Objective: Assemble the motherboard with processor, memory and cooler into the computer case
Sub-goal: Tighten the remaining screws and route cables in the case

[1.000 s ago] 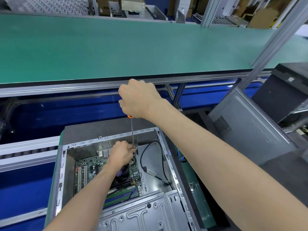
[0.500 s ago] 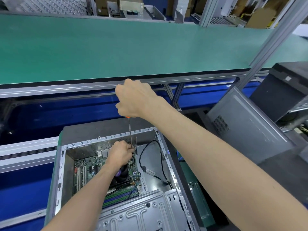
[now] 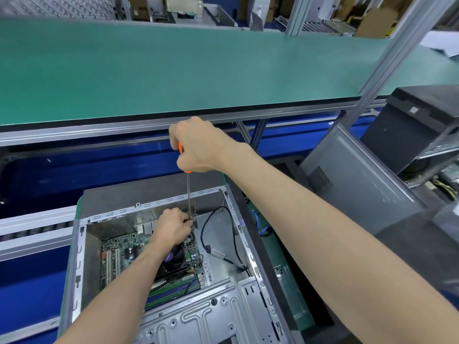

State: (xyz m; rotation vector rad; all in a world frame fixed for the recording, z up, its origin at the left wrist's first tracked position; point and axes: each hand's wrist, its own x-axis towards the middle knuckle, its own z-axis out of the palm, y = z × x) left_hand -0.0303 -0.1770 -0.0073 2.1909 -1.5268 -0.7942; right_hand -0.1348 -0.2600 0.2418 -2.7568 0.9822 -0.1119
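The open computer case (image 3: pixel 159 281) lies near, its folded steel rim perforated with slots, and the green motherboard (image 3: pixel 121 254) sits flat on its floor. The right hand (image 3: pixel 198 147) grips the orange screwdriver (image 3: pixel 189 192), whose thin shaft drops upright past the far rim. The left hand (image 3: pixel 172 227) pinches the shaft's lower end above the black cooler (image 3: pixel 173 260). A smooth green surface (image 3: pixel 173 70) spreads beyond, and a grey side panel (image 3: pixel 352 180) leans to the right.

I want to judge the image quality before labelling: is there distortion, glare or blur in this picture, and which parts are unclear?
Head view: wide-angle bending curves the green bench edge; soft glare lies on the case metal rim; the screwdriver shaft and both hands look sharp; its tip is hidden behind the left hand; the right hand covers most of the orange handle.
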